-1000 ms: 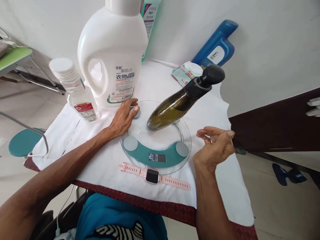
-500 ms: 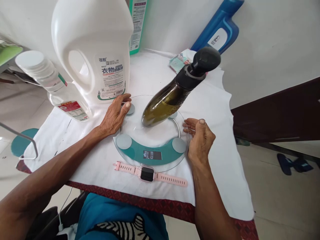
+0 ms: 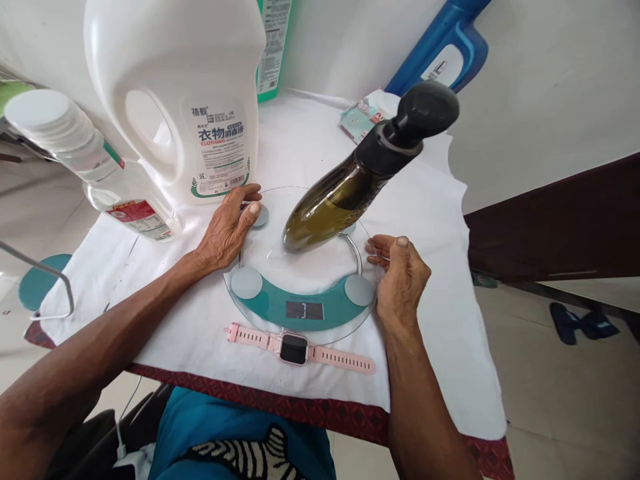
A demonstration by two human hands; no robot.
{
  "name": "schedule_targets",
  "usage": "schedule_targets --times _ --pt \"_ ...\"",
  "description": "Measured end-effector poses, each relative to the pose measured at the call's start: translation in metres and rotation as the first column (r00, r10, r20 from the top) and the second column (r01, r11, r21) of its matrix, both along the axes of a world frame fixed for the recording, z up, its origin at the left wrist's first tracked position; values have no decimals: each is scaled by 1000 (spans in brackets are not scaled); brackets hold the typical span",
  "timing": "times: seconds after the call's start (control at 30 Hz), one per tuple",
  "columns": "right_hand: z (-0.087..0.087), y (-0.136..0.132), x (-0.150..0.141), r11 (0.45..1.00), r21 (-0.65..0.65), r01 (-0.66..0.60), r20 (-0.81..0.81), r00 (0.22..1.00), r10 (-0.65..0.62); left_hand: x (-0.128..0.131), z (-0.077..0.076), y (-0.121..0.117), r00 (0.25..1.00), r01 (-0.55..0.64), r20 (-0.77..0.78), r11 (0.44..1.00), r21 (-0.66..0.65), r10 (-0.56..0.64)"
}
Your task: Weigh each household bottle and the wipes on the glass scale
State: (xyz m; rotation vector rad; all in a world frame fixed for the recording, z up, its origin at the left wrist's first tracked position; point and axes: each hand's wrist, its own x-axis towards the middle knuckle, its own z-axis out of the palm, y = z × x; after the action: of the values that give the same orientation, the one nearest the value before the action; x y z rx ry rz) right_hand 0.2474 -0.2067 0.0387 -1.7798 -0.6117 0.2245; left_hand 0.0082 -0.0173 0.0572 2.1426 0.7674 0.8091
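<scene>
A round glass scale (image 3: 295, 313) with a teal band lies on the white cloth; the marks on its small display (image 3: 305, 311) are not readable. On the glass stands a dark olive pump bottle (image 3: 325, 210) with a black pump head, part filled, looking slanted from this angle. My left hand (image 3: 230, 227) rests at the scale's far left edge, thumb and fingers apart. At the right edge is my right hand (image 3: 400, 280), fingers at the rim and thumb raised. Neither hand touches the bottle. A pink-strapped watch (image 3: 294, 348) lies in front of the scale.
Behind my left hand stands a big white jug (image 3: 175, 87) labelled CLOTHING, beside a clear bottle (image 3: 130, 200) with a white cap. A green container (image 3: 273, 53), a soft pack (image 3: 367, 115) and a blue jug (image 3: 445, 53) are at the back. Dark slippers (image 3: 583, 325) lie on the floor.
The scale's display has changed from lit digits to faint marks. My hands and the pump bottle stay in place on the scale, while the view has shifted slightly closer.
</scene>
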Motion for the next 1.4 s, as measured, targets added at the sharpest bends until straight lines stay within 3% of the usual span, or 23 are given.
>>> schedule_targets --times 0.13,0.23,0.4,0.53,0.7,0.83,0.97,1.1,1.17,1.27,1.4 --pt "5 0 -1 1000 2 -4 3 1000 4 0 0 0 1000 -7 -5 1000 -5 7" --pt "24 3 -2 999 36 -37 67 997 35 -1 0 0 1000 -15 6 1000 -17 15" --pt "71 28 -8 929 115 -352 132 932 337 -1 1 -1 1000 -29 7 996 -86 29" --pt "95 55 -30 851 107 -514 100 857 505 -1 2 -2 999 -31 32 993 -117 35" --pt "103 68 -61 872 7 -490 22 872 490 -1 4 -3 998 -53 14 989 -141 56" --pt "103 69 -61 878 88 -470 -21 880 474 -1 6 -3 998 -64 9 988 -144 66" --pt "108 72 -23 917 215 -336 -51 934 354 -2 3 -2 997 -72 -1 987 -146 73" --pt "108 86 60 960 256 -110 127 989 79 -2 -2 -3 996 -90 8 983 -160 92" --pt "100 100 109 965 263 5 180 982 -54 -1 -3 -4 995 -100 12 979 -178 104" --pt "83 128 171 957 213 199 137 963 -231 0 -2 -6 990 -132 12 970 -203 137" --pt "63 163 219 926 197 321 114 931 -347 2 2 -11 983 -183 -18 957 -224 184"
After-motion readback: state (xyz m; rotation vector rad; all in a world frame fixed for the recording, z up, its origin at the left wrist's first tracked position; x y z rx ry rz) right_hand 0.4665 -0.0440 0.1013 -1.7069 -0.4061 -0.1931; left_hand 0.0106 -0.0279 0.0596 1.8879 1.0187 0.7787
